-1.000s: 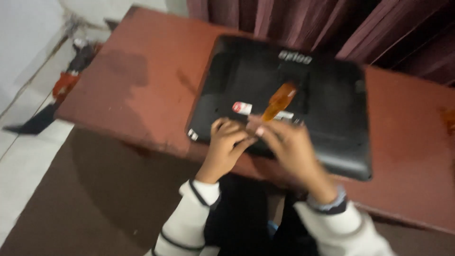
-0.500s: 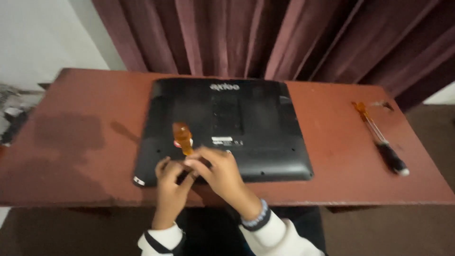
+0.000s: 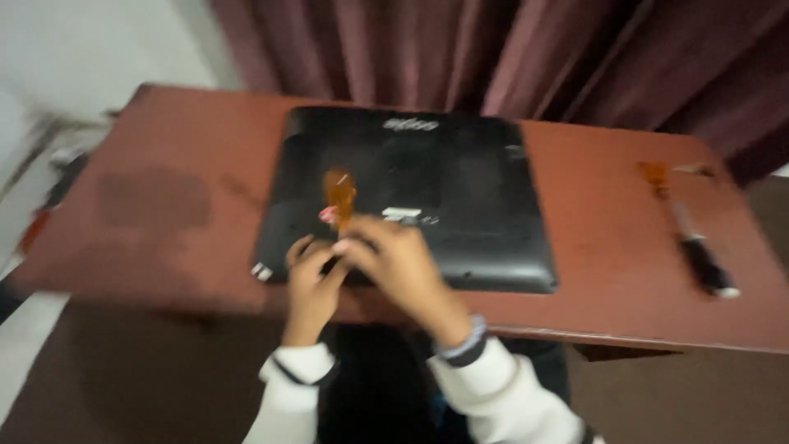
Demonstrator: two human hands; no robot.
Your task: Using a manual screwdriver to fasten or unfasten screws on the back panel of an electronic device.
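1. Left hand (image 3: pixel 311 275) rests on the black monitor back (image 3: pixel 411 193), lying face-down on the tabletop (image 3: pixel 164 205); fingers' grip blurred, cannot tell.
2. Right hand (image 3: pixel 394 263) clenched round an orange-handled screwdriver (image 3: pixel 339 193); upright.
3. Another screwdriver (image 3: pixel 690 234) lies far right.

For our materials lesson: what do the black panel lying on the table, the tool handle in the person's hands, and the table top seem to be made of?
Black monitor back panel: likely moulded plastic, matt with a soft sheen and rounded corners.
Screwdriver handle: seemingly translucent amber plastic, glowing orange; blur hides detail. The right hand and left hand meet at its base.
Table: probably wood or laminate, reddish-brown, smooth, with a dull darker patch.
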